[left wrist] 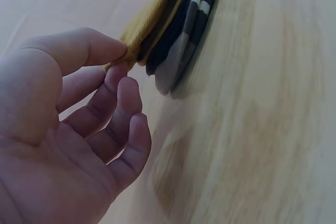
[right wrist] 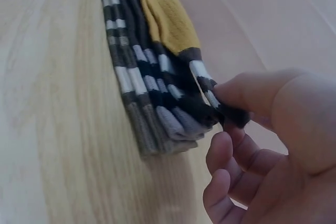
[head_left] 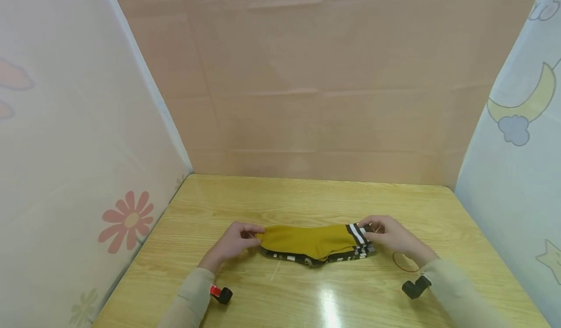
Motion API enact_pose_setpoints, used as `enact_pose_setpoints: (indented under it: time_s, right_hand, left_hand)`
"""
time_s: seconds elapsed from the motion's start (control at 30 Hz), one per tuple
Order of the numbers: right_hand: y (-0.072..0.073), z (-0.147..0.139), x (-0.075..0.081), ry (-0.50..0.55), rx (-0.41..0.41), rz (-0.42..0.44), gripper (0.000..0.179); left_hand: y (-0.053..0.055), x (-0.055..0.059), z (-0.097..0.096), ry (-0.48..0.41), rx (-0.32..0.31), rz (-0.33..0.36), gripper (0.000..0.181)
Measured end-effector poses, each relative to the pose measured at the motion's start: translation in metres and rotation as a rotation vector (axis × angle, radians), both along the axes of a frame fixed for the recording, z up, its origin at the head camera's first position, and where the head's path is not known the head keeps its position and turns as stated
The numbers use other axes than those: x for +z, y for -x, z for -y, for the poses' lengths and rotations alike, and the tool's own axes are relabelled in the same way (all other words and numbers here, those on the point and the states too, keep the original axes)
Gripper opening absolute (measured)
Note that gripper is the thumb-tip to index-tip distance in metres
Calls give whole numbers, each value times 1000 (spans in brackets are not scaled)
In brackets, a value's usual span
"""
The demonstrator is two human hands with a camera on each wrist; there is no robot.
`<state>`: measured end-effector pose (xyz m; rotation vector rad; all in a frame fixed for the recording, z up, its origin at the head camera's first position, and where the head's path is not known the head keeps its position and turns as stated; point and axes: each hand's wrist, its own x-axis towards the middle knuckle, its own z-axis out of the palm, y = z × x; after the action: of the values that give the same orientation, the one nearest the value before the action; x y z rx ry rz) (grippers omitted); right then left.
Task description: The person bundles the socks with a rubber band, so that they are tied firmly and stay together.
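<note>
A mustard-yellow sock [head_left: 302, 238] with a black-and-white striped cuff [head_left: 358, 235] lies lengthwise across a layered stack of socks. Beneath it, dark striped socks [left wrist: 190, 30] show along the near side. My left hand [head_left: 234, 243] pinches the yellow toe end between thumb and index finger, its other fingers loosely bent below. At the opposite end my right hand [head_left: 392, 234] pinches the striped cuff between thumb and fingers. In the right wrist view the cuff stands a little apart from the grey and black cuffs [right wrist: 157, 129] under it.
A thin reddish loop [head_left: 404, 265] lies on the wooden table [head_left: 271, 303] beside the right wrist. Printed cloth hangs to the left [head_left: 87, 148] and right [head_left: 521, 196]; a tan sheet [head_left: 324, 84] covers the back. Small black devices [head_left: 416, 287] are strapped to both wrists.
</note>
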<state>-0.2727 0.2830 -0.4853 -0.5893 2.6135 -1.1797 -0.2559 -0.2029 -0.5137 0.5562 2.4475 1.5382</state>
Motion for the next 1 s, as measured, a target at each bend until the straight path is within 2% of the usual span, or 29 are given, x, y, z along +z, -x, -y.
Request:
enact_pose_setpoints:
  time_s: [0.17, 0.37, 0.57, 1.0]
  right_hand:
    - [1, 0, -9, -26, 14, -29, 28]
    - [0, 3, -14, -61, -9, -29, 27]
    - [-1, 6, -11, -83, -17, -10, 27]
    - [-4, 14, -4, -141, -28, -54, 28]
  left_hand:
    - [1, -5, 0, 30, 7, -36, 28]
    - [1, -8, -1, 72, 15, -53, 29]
    - [0, -9, -2, 82, 2, -52, 29]
    - [3, -11, -4, 95, 16, -46, 26]
